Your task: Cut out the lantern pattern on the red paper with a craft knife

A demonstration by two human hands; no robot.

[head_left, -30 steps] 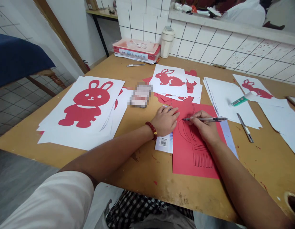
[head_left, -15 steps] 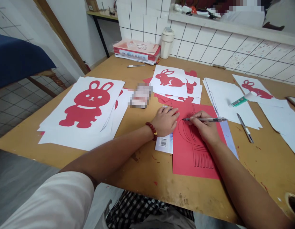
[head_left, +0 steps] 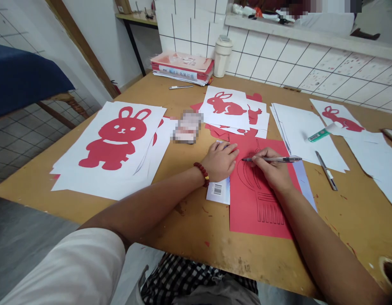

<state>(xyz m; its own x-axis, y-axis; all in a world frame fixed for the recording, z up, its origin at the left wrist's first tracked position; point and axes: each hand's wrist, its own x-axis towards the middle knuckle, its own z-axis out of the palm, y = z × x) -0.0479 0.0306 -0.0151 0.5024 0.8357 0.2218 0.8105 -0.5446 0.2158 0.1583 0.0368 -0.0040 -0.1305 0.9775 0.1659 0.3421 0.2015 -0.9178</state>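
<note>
A red sheet of paper lies on the wooden table with a lantern-like outline with a fringe drawn on it in dark lines. My right hand grips a pen, its tip on or close to the curved lines near the sheet's left side. Spread flat, my left hand rests at the left edge of the red sheet, fingertips on the paper. Under the red sheet and my left hand is a pale booklet with a barcode, partly covered.
White sheets with a red rabbit cutout lie to the left. Further back are another rabbit sheet, a paper pack and a white tumbler. On the right are a glue stick, a craft knife and white papers.
Almost nothing differs. Both hands and the pen hold the same places on the red sheet; the view has shifted very slightly.
</note>
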